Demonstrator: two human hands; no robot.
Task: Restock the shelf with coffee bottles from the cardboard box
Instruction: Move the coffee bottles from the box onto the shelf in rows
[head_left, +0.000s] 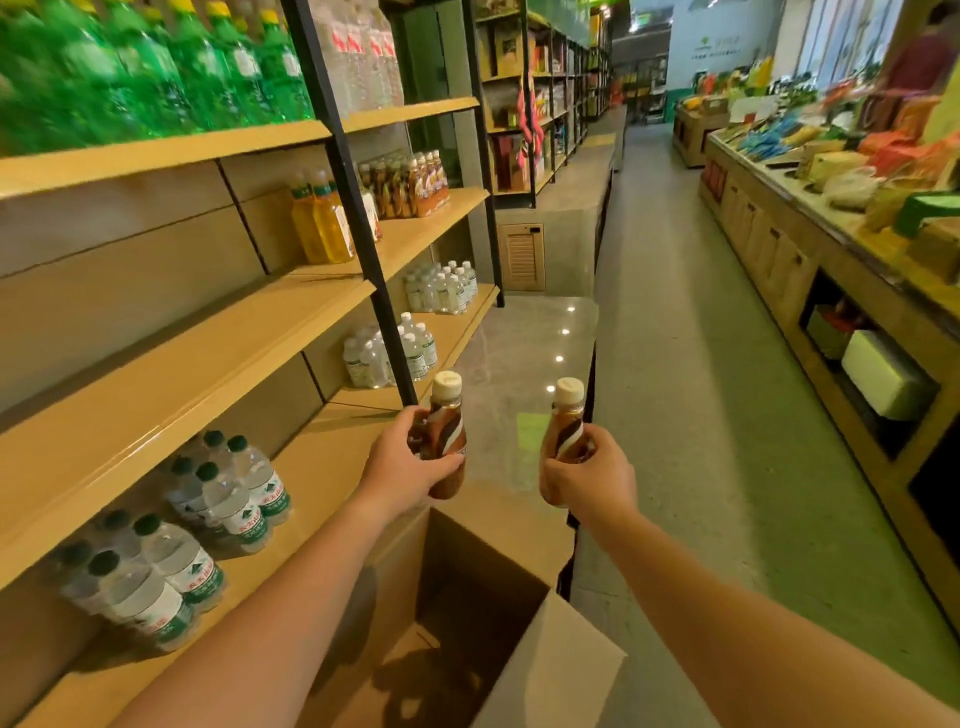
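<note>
Cardboard box (550, 670) by wooden shelf (156, 415) — left hand (402, 462), right hand (592, 480) each grip coffee bottles (447, 421).

- The cardboard box (550, 665) stands open, its flaps raised.
- Above the box's far edge, the left hand (410, 465) grips one coffee bottle (445, 415) upright by its body.
- Also above the box's far edge, the right hand (589, 480) grips a second coffee bottle (567, 418) upright.
- Left of the box, the shelf (171, 374) holds water bottles (228, 493) on its lowest board.
</note>
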